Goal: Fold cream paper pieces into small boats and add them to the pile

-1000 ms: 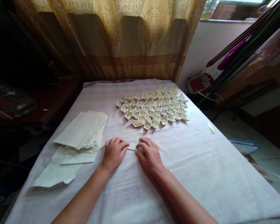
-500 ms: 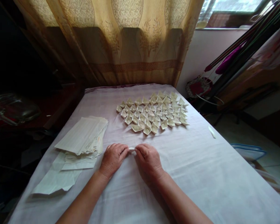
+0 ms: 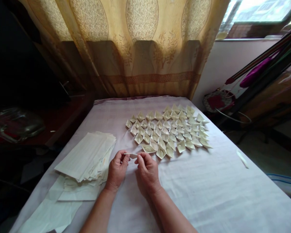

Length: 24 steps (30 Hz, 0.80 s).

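Note:
Between my two hands is a small piece of folded paper [image 3: 133, 156], pale and narrow. My left hand [image 3: 117, 169] pinches its left end between thumb and fingers. Its right end is in the pinch of my right hand [image 3: 147, 170]. Just beyond the hands, rows of small folded paper boats [image 3: 165, 131] stand close together on the cloth-covered table. To the left of my left hand lies a stack of paper sheets [image 3: 86, 155], with a loose creased sheet [image 3: 52, 207] partly under it.
A white sheet [image 3: 208, 194] covers the table. Near its right edge lies a thin white strip [image 3: 242, 159]. A patterned curtain [image 3: 140, 64] hangs behind the table. On the left is a dark red surface with a clear plastic-wrapped item [image 3: 16, 124]; a bag [image 3: 219, 101] is at the back right.
My hands have lifted the folded paper and tilted it up, its shape now showing more. The whole view has shifted, with the table things appearing lower and nearer.

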Each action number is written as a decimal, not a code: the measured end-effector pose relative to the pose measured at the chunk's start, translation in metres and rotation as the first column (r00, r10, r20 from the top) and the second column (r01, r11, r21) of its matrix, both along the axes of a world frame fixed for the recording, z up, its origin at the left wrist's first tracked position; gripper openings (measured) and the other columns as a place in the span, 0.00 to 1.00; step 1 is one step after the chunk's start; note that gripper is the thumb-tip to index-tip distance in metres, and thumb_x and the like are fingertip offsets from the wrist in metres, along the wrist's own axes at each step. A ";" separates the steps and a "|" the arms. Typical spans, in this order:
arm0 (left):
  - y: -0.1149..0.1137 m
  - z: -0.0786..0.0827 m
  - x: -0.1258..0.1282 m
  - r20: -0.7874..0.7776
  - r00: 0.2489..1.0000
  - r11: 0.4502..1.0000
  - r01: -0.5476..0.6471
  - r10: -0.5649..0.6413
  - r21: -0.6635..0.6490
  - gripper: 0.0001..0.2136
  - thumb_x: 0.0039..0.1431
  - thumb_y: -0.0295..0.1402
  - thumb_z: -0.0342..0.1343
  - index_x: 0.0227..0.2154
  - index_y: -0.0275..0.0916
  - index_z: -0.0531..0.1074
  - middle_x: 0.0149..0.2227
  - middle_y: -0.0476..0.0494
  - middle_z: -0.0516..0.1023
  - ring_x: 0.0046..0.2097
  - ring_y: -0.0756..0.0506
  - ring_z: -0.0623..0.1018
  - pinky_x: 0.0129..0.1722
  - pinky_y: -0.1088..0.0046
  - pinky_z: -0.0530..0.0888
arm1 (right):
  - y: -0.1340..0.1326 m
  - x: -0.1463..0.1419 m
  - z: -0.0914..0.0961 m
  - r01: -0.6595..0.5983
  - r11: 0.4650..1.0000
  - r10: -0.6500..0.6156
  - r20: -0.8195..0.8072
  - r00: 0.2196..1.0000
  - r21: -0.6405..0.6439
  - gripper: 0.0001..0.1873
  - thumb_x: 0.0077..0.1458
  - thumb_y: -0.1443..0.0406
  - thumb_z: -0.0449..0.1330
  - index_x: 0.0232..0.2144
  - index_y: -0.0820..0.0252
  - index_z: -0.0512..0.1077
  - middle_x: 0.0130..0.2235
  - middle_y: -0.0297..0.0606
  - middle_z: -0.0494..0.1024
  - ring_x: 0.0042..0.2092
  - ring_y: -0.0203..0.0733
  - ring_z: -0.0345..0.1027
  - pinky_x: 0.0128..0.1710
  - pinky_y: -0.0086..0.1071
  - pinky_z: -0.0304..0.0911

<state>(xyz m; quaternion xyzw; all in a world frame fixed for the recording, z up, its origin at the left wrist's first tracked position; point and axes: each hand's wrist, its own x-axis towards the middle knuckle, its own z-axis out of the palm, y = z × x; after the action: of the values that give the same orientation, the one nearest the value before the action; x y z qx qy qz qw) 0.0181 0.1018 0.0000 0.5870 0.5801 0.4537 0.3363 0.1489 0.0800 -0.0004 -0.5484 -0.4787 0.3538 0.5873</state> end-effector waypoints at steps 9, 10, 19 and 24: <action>-0.008 -0.003 -0.001 0.041 0.996 0.994 0.080 -0.077 -0.069 0.11 0.58 0.44 0.53 0.34 0.41 0.70 0.27 0.47 0.80 0.28 0.47 0.79 0.30 0.74 0.76 | -0.003 0.003 -0.007 -0.071 0.994 0.059 -0.143 0.988 -0.078 0.09 0.56 0.59 0.60 0.31 0.59 0.71 0.26 0.33 0.76 0.27 0.35 0.68 0.27 0.26 0.64; -0.008 -0.002 -0.001 0.041 0.996 0.994 0.083 -0.080 -0.076 0.12 0.58 0.44 0.53 0.34 0.41 0.70 0.27 0.47 0.80 0.28 0.47 0.79 0.30 0.74 0.76 | -0.003 0.003 -0.007 -0.077 0.994 0.063 -0.152 0.986 -0.082 0.09 0.56 0.58 0.60 0.31 0.59 0.71 0.26 0.33 0.76 0.27 0.36 0.68 0.27 0.27 0.64; -0.010 0.001 -0.001 0.029 0.996 0.991 0.090 -0.088 -0.096 0.11 0.58 0.42 0.52 0.36 0.40 0.71 0.27 0.48 0.79 0.29 0.48 0.78 0.29 0.76 0.74 | -0.003 0.003 -0.003 -0.056 0.996 0.046 -0.138 0.989 -0.065 0.07 0.54 0.60 0.61 0.31 0.58 0.72 0.26 0.32 0.76 0.27 0.35 0.68 0.28 0.27 0.64; -0.011 0.003 0.001 -0.062 0.996 0.995 0.062 -0.066 -0.072 0.10 0.56 0.40 0.52 0.37 0.41 0.71 0.30 0.47 0.80 0.29 0.48 0.79 0.30 0.76 0.74 | -0.004 0.002 -0.005 -0.048 0.997 0.042 -0.108 0.993 -0.059 0.06 0.54 0.61 0.60 0.33 0.58 0.73 0.29 0.34 0.77 0.29 0.36 0.69 0.30 0.28 0.65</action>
<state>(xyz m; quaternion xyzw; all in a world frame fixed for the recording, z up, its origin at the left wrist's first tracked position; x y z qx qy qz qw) 0.0195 0.0908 0.0033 0.6075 0.5872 0.4028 0.3521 0.1506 0.0764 -0.0055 -0.5356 -0.4476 0.4104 0.5868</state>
